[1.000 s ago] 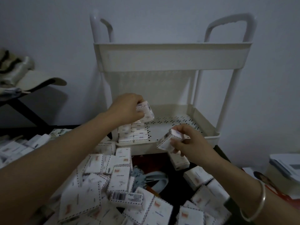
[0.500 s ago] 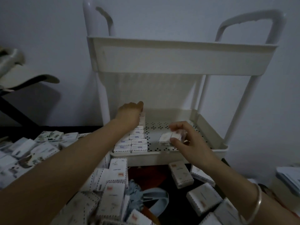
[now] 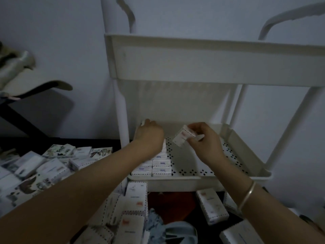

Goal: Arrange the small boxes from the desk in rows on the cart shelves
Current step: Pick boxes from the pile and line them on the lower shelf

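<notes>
1. Head view: the left hand (image 3: 149,136) is reaching deeper along the lower shelf (image 3: 246,155) than a moment ago, up to a white box corner (image 3: 142,123) beyond the packed rows (image 3: 158,166). Its fingers are hidden, so I cannot tell its grip.
2. The right hand (image 3: 204,143) is lifting its tilted box (image 3: 182,138) higher over mid-shelf, fingers pinching it.
3. Loose boxes (image 3: 137,192) are still crowding the counter (image 3: 52,141), so I'd call this early going.
</notes>
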`<state>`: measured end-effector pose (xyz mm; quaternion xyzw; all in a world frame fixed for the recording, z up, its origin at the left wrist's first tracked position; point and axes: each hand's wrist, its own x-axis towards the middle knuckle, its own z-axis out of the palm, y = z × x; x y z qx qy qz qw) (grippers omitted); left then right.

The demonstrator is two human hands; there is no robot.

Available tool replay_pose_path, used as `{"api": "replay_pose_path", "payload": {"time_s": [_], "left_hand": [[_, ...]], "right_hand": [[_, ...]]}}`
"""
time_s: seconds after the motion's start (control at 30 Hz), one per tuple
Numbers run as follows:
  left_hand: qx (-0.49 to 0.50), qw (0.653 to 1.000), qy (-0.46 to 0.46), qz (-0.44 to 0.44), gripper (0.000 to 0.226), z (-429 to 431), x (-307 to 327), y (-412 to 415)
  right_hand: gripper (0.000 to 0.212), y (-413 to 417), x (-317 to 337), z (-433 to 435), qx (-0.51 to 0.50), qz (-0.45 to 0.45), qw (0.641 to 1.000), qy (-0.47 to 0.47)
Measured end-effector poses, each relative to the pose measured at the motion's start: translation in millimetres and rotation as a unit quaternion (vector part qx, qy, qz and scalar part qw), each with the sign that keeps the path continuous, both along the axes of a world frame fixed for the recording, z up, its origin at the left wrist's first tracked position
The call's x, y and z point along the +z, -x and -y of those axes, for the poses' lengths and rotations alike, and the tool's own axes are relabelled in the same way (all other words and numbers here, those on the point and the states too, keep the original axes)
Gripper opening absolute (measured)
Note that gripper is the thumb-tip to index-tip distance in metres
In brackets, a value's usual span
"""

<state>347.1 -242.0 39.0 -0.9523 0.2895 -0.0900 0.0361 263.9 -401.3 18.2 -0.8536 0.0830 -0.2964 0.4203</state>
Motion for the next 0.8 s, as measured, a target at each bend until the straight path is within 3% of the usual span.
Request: {"api": "replay_pose_path", "payload": {"time_s": [0.07, 0.23, 0.4, 0.53, 0.73, 0.8], "left_hand": [[-0.002, 0.998, -0.029, 0.05, 0.021, 0.4, 1.6, 8.8], [-0.034, 0.996, -0.069, 0.044, 0.021, -2.9, -0.4, 28.1], [-0.061, 0.997, -0.031, -0.039, 0.012, -17.1, 4.2, 34.9], [-0.066, 0.993, 0.013, -0.1, 0.032, -28.4, 5.6, 38.7], [-0.092, 0.99, 0.067, -0.078, 0.036, -30.2, 21.7, 53.8], [-0.101, 0.988, 0.091, -0.075, 0.033, -32.1, 22.9, 58.8]], "right_hand": [[0.026, -14.5, 5.6, 1.6, -0.007, 0.009, 0.999, 0.031], [0.02, -54.1, 14.4, -0.4, 0.026, -0.025, 0.998, 0.043], [0.026, -76.1, 11.7, -20.5, 0.113, -0.127, 0.981, 0.097], [0.028, -79.1, 5.9, -28.2, 0.141, -0.171, 0.971, 0.086], [0.031, -73.7, -3.8, -36.4, 0.138, -0.202, 0.967, 0.074], [0.042, -71.3, -5.3, -35.2, 0.135, -0.194, 0.971, 0.018]]}}
